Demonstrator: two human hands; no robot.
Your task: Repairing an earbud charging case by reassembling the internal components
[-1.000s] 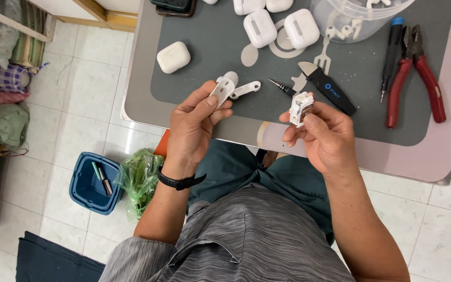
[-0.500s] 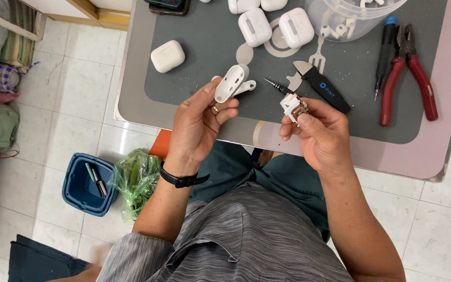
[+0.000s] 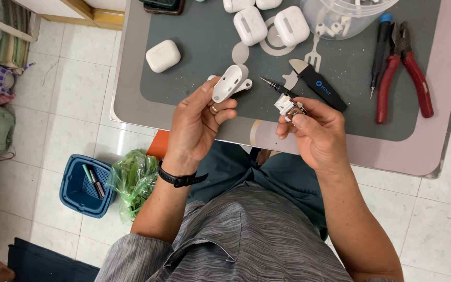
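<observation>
Left grip pinching white shell, right grip pinching insert

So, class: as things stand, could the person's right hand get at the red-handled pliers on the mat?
Probably not straight away: the right hand is pinching a small white part. The red-handled pliers lie uncovered on that side, nothing between.

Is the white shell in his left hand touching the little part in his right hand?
Apart. The head view shows grey mat between the white shell in the left hand and the small part in the right hand.
</observation>
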